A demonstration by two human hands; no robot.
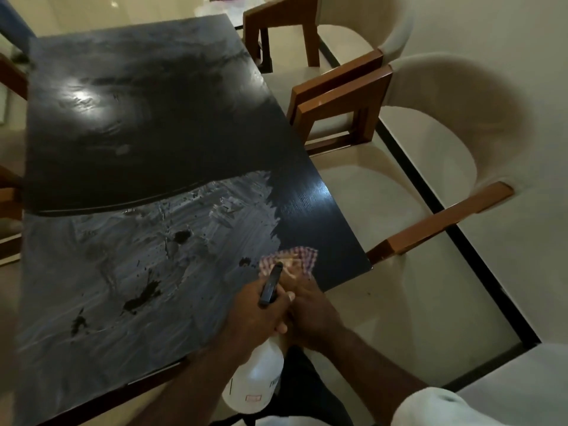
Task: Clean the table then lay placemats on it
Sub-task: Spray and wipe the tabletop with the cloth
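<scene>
A dark tabletop (138, 124) fills the view, with its near half smeared with whitish streaks and dark wet spots (141, 298). My left hand (255, 315) grips the neck of a white spray bottle (256, 382), whose black nozzle (271, 282) points away over the table. Just to its right, my right hand (310, 309) presses a pink-and-white checked cloth (295, 261) onto the table near its right corner. The cloth is partly hidden by the nozzle and my fingers.
Two cream upholstered chairs with brown wooden arms (344, 96) stand along the table's right side. A third cream seat (522, 379) shows at the lower right. More wooden chair parts (10, 78) line the left edge. The floor is pale tile with a dark strip (461, 241).
</scene>
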